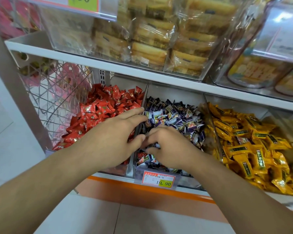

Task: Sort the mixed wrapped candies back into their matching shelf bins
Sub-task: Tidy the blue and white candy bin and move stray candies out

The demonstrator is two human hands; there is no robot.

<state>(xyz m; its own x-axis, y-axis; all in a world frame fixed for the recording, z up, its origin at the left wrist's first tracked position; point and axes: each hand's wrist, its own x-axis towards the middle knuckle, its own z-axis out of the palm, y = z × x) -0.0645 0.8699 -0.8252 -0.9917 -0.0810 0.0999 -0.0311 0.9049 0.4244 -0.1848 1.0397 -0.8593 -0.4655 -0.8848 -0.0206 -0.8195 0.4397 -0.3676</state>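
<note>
Three clear bins sit side by side on the lower shelf. The left bin holds red wrapped candies (100, 108), the middle bin purple-and-white candies (174, 114), the right bin yellow candies (247, 139). A few red-wrapped candies (141, 157) lie in the front of the middle bin. My left hand (115, 137) stretches across the divider between the left and middle bins, fingers straight over the candies. My right hand (169, 147) is down in the middle bin with fingers curled into the pile; what they grip is hidden.
A red price tag (157, 179) reading 19.90 hangs on the middle bin's front. The white shelf edge (142, 71) above carries clear bins of packaged biscuits (150, 39). A wire rack (57, 92) with pink packets stands at the left. An orange base strip runs below.
</note>
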